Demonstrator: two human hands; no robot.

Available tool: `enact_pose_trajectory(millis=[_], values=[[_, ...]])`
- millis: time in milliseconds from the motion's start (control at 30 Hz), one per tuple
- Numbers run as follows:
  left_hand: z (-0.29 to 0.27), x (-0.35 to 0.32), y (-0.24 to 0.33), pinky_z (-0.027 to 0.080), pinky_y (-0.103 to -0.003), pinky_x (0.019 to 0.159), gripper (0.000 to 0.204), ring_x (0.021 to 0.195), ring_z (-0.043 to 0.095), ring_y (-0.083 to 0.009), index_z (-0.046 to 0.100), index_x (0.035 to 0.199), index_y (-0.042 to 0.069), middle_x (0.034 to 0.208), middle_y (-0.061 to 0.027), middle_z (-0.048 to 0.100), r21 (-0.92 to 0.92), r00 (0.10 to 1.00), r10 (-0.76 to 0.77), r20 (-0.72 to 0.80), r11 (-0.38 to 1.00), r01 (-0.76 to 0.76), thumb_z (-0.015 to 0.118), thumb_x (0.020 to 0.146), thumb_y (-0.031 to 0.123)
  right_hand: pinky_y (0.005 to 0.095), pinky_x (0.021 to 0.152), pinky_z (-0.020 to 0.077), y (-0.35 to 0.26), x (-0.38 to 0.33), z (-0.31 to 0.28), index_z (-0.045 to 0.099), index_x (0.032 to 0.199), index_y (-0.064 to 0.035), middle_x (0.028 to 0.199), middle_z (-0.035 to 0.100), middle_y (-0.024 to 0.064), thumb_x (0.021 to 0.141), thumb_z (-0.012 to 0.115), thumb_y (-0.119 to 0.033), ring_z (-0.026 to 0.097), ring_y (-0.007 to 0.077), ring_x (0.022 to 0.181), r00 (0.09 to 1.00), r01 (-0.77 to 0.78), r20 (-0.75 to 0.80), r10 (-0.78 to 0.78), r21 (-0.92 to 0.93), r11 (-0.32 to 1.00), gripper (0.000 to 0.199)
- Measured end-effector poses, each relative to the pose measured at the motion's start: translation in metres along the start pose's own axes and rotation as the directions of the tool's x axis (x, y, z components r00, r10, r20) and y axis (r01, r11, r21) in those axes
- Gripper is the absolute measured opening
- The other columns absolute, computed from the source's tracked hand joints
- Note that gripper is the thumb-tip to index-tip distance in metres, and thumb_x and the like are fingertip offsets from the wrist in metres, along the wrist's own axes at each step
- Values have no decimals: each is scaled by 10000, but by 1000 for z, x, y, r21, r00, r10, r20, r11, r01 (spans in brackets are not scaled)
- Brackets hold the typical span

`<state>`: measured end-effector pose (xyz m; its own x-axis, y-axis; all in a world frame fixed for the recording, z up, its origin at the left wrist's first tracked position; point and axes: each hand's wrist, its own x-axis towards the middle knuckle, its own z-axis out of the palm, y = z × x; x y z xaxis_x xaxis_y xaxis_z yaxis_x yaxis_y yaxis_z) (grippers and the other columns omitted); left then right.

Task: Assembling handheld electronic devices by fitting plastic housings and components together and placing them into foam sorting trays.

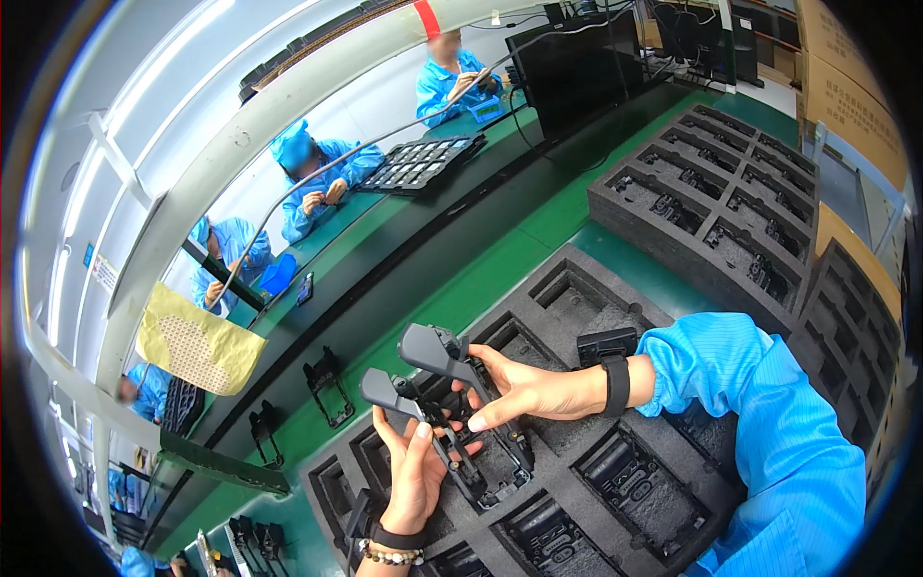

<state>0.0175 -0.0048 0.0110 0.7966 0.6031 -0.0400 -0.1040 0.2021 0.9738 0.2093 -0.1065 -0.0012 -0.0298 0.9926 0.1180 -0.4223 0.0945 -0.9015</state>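
Both hands hold a black U-shaped frame (507, 489) with two grey paddle-shaped ends (435, 350), raised over a dark foam tray (569, 456). My left hand (411, 473) closes around its near arm, fingers behind and thumb in front. On the far arm, my right hand (514, 387) grips with thumb and fingers. The frame tilts, its paddle ends up and its crossbar low over the tray. Black moulded parts (635, 481) lie in several pockets of the tray; other pockets beside the hands show bare foam. Part of the frame is hidden by my fingers.
A stack of foam trays (663, 252) with black parts stands at the back right, another foam tray (846, 332) beside it. Similar frames (329, 387) lie on the green bench at left. A yellow sheet (200, 338) hangs from a rail. Several co-workers in blue sit across.
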Motion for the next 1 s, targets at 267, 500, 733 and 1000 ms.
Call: enact_pose_trajectory(millis=[267, 500, 733, 1000], values=[[-1, 1, 5, 542, -556, 892, 850, 1089, 570, -258, -165, 1466, 283, 1287, -175, 431, -92, 998, -30, 58, 995, 35, 533, 985, 230, 397, 1036, 395, 4, 1, -3, -28, 1517, -62, 1337, 415, 143, 795, 798, -236, 476, 241, 1215, 1000, 12, -15, -12, -3, 1000, 1111], [-11, 2, -3, 525, -488, 862, 641, 1084, 563, -272, 175, 1435, 240, 1237, -156, 519, -189, 1000, -3, 21, 982, 7, 563, 944, 380, 396, 1104, 303, -3, -7, 6, -261, 1477, -61, 1248, 530, 151, 832, 750, -215, 469, 223, 1240, 995, -93, 24, 94, -45, 995, 1209], [-25, 8, -9, 435, -286, 721, 448, 910, 521, -154, 540, 1242, 79, 1107, -72, 593, -405, 999, -21, 25, 914, 29, 585, 931, 399, 358, 1075, 388, 0, -6, 4, 59, 1550, -91, 1451, 392, 105, 1038, 427, -356, 423, 193, 1319, 997, -73, -38, 72, -25, 997, 684], [-28, 10, -13, 380, -188, 577, 289, 746, 452, -77, 469, 1216, 118, 1000, -9, 525, -327, 995, 33, -93, 943, -61, 546, 1001, 295, 371, 1023, 465, 2, 4, -7, 233, 1518, -147, 1423, 446, 68, 1066, 352, -292, 516, 214, 1247, 995, 35, -101, -12, 231, 972, 489]])
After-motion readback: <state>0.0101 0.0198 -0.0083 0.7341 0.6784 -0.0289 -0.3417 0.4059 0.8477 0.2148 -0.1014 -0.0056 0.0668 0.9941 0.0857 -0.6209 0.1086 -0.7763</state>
